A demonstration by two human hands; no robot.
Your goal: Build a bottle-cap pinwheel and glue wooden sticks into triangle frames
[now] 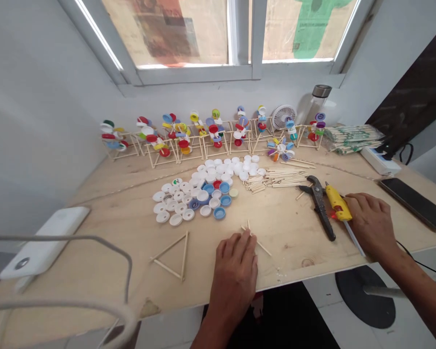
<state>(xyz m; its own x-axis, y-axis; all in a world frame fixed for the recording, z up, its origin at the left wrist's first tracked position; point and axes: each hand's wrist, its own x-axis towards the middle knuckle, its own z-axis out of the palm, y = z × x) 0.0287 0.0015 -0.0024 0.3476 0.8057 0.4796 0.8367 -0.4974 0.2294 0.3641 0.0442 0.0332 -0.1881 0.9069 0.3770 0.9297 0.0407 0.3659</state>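
The left hand (pixel 234 271) is narrowly pinched at the fingertips on a few thin wooden sticks (pixel 259 245), two or three by the look of it, which meet at the fingers and rest on the plywood surface (pixel 283 237). These sticks look light, stiff and easily snapped, so they are probably best held close to where they meet. The right hand (pixel 370 225) is closed around a yellow hot glue gun (pixel 339 203), just beside a pair of slip-joint pliers (pixel 320 208). The gun seems light enough for one hand and is best taken by its grip, away from the nozzle. One finished triangle of sticks (pixel 169 257) lies to the left of the left hand. Farther back are a heap of loose sticks (pixel 283 178), a large scatter of plastic bottle caps (pixel 192 198), too many to count exactly, and a row of about nine cap pinwheels on stick stands (pixel 210 133). One more pinwheel (pixel 280 149) lies flat in front of that row. Also on the surface are one phone (pixel 414 203), one power strip (pixel 381 161), one small fan (pixel 283 116) and one bottle (pixel 318 104).
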